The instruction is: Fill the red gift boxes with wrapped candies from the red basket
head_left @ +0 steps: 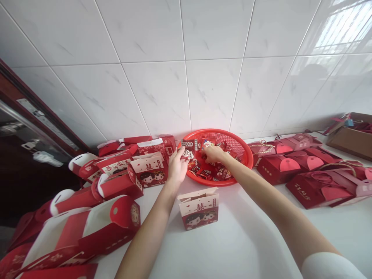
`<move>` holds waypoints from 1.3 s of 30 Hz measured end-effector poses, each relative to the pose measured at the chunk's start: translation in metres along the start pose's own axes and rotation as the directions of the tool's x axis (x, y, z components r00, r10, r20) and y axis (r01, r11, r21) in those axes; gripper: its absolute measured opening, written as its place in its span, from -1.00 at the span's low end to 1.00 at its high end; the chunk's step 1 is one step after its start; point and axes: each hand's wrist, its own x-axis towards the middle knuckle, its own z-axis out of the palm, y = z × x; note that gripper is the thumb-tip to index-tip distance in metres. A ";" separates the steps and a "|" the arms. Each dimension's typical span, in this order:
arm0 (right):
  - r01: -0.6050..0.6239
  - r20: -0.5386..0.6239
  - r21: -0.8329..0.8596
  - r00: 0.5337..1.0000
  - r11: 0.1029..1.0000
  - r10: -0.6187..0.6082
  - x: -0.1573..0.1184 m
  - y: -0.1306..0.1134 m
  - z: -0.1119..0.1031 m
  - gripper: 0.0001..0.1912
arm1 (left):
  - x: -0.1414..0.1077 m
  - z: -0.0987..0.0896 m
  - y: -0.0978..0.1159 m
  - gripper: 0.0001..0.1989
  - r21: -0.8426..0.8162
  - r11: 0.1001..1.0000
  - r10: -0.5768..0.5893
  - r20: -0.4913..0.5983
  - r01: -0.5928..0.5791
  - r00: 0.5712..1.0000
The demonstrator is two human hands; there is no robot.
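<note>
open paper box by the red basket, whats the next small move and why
Probably the left hand should lower the small red packet into the open paper box. The packet is already pinched in that hand, and the box stands upright with its top open just below the red basket, while the right hand is over the wrapped sweets.

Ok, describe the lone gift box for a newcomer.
Find the red basket against the wall. Below it on the counter, between the left arm and right arm, stands a gift box printed with a cartoon couple, alone, unlike the piled others.
</note>
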 end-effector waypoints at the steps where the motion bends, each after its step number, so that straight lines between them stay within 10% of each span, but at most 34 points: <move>1: -0.019 -0.030 -0.003 0.999 1.000 0.019 -0.001 0.001 0.000 -0.59 | 0.000 0.000 0.000 -0.85 -0.001 1.000 0.001 0.002 -0.001 1.000; 8: 0.008 -0.136 0.037 0.991 0.999 -0.003 -0.001 0.001 -0.001 -0.60 | 0.000 -0.002 0.000 -0.85 -0.006 1.000 0.011 0.008 -0.011 1.000; 23: 0.198 0.149 0.104 0.966 0.975 -0.212 0.008 -0.020 0.012 -0.70 | 0.001 -0.003 -0.001 -0.83 0.006 1.000 0.023 0.031 -0.024 0.999; 30: 0.101 -0.120 0.218 0.990 0.971 -0.076 0.002 -0.008 0.002 -0.67 | 0.001 -0.002 -0.001 -0.82 0.000 0.999 0.032 0.036 -0.032 0.999; 39: 0.231 -0.452 0.622 0.886 0.748 0.102 0.000 0.009 -0.005 -0.62 | 0.001 -0.003 -0.002 -0.73 -0.007 0.999 0.041 -0.002 -0.041 0.999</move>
